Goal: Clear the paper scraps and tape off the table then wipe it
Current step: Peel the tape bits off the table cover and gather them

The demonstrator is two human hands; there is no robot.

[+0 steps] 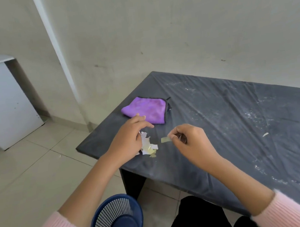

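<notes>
A small pile of white paper scraps and yellowish tape point(149, 146) lies near the left corner of the dark table point(219, 117). My left hand point(128, 139) rests over the pile's left side, fingers curled around some scraps. My right hand point(188, 140) pinches a short strip of yellowish tape point(165, 139) just right of the pile. A folded purple cloth point(145, 109) lies behind my left hand. One more scrap point(265, 134) lies alone farther right on the table.
A blue mesh wastebasket point(117, 220) stands on the tiled floor below the table's left corner. White dusty streaks point(252, 114) mark the tabletop. A white cabinet point(1, 102) stands at far left against the wall.
</notes>
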